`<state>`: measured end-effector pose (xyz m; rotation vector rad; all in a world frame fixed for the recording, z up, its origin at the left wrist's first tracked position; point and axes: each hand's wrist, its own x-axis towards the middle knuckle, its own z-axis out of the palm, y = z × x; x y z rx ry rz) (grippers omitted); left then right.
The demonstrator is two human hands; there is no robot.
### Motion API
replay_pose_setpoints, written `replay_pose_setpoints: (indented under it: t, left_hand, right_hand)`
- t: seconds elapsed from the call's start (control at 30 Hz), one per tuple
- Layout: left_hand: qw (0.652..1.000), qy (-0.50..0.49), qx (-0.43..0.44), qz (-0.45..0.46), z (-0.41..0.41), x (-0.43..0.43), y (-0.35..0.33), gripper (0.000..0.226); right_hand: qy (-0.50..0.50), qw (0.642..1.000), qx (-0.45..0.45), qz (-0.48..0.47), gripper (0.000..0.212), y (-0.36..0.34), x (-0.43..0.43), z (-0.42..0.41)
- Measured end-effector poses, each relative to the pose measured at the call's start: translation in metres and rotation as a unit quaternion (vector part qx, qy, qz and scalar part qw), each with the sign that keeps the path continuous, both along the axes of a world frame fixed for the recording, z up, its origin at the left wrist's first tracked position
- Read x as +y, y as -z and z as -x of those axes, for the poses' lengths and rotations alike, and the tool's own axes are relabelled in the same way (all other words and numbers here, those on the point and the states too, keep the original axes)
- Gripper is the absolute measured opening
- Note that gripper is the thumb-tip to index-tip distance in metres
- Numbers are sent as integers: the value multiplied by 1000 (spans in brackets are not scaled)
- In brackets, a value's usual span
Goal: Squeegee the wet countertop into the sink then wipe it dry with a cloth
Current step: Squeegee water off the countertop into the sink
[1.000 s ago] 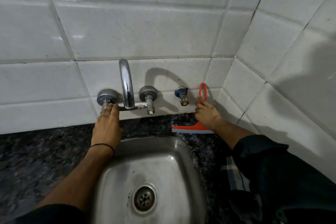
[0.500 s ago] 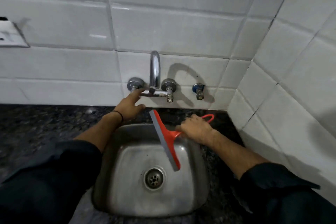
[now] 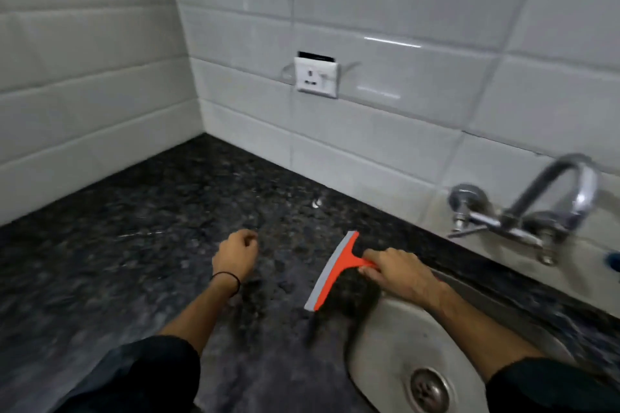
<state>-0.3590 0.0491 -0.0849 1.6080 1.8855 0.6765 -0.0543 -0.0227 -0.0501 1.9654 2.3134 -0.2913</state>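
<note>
My right hand (image 3: 399, 273) grips the handle of a red squeegee (image 3: 335, 270) with a grey rubber blade. The blade lies over the dark speckled countertop (image 3: 141, 245), just left of the steel sink (image 3: 402, 342). To the left of the squeegee, my left hand (image 3: 236, 253) hovers over the counter with its fingers curled and nothing in it. No cloth is in view.
A chrome tap (image 3: 550, 204) with two valves is mounted on the white tiled wall behind the sink. A white power socket (image 3: 317, 77) sits on the back wall. The counter ends in a tiled corner at the far left. The sink drain (image 3: 429, 389) is at the bottom right.
The view has swung left from the sink to the counter. My right hand has carried the squeegee from over the basin to the counter left of it. My left hand has left the tap.
</note>
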Motion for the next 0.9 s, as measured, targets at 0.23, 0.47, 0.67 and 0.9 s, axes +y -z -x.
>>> replay_pose_setpoints:
  t: [0.23,0.47,0.67,0.9]
  left_hand:
    - [997,-55,47,6,130,51,4,27]
    - [992,-52,118,-12,236,155,29,28]
    - [988,-20,143,58,294,239,56,49]
    - [974,-11,177,142,320,285,82,79]
  right_hand:
    - [-27,996,74,30,42,-11,133,147]
    - [-75,991,88,69,79,7,285,285]
    - [-131,991,13,-5,59,12,388,362]
    - [-173,980,-64,-67,53,15,505,435]
